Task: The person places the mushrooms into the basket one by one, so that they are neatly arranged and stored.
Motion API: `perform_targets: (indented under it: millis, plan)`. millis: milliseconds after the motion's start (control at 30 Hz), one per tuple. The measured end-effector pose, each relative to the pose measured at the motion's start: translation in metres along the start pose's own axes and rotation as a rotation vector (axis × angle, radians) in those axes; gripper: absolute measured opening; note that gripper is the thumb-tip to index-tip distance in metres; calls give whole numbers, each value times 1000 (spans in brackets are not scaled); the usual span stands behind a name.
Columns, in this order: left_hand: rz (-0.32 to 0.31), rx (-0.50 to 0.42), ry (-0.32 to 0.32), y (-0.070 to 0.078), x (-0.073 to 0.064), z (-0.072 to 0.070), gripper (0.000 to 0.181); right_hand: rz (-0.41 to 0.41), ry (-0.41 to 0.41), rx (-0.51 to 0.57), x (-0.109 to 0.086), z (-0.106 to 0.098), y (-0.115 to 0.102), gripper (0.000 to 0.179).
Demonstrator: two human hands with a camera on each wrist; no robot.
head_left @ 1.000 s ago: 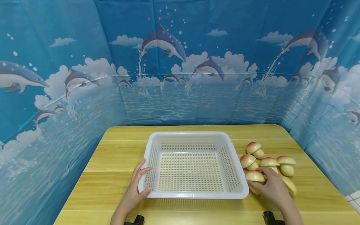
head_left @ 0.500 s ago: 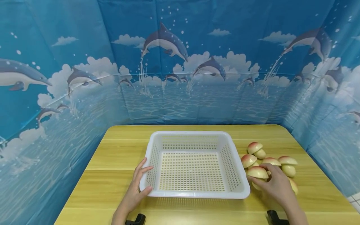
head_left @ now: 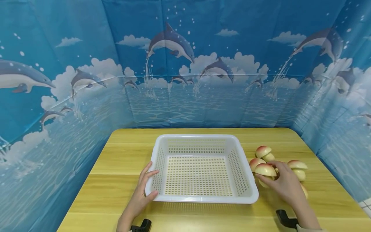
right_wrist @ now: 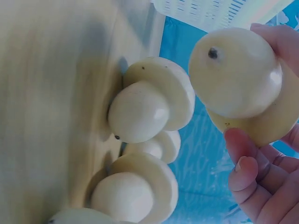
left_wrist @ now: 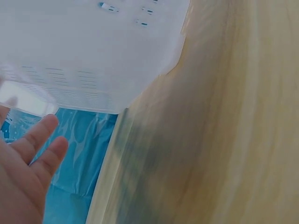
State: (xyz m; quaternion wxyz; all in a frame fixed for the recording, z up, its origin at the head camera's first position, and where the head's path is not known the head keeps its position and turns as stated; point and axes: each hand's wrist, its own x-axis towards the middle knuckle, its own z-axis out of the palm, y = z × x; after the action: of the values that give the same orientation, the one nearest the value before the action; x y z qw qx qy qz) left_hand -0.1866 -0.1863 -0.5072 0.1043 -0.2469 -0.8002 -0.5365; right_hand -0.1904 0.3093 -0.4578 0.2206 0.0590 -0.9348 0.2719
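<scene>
One mushroom (head_left: 265, 170), lower right, was pinched between fingers of the right hand (head_left: 285, 185); the left hand (head_left: 137, 197), fingers spread, touched the basket (head_left: 200, 199), probably steadying it.

Left hand (head_left: 138, 195): bare.
Right hand (head_left: 285, 185): bare.
Left wrist piece (head_left: 143, 225): black, bent, before the basket's (head_left: 200, 199) near left corner.
Right wrist piece (head_left: 285, 220): black, bent, off the basket's near right corner.
Right sleeve (head_left: 308, 229): pale, farther from the basket.

Left hand (head_left: 139, 190) touches white basket (head_left: 203, 198), right hand (head_left: 285, 187) grips mushroom (head_left: 265, 169)
</scene>
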Motion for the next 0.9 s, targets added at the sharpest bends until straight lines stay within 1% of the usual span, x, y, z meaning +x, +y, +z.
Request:
perform_targets:
  millis: [100,267,500,733,900]
  plan:
    - [-4,-6,1,0,0,0,59,6,-5,5,4,-2,-1,60]
    - [1,-6,6,0,0,1,59,11,14,14,9,-4,-6,57]
    - [1,-8,8,0,0,1,59,14,7,11,23,-11,-15,62]
    - [0,-6,4,1,0,1,58,-29,42,30,32,-13,-20,60]
    - [0,-5,2,2,0,1,58,-65,51,37,40,-15,-25,60]
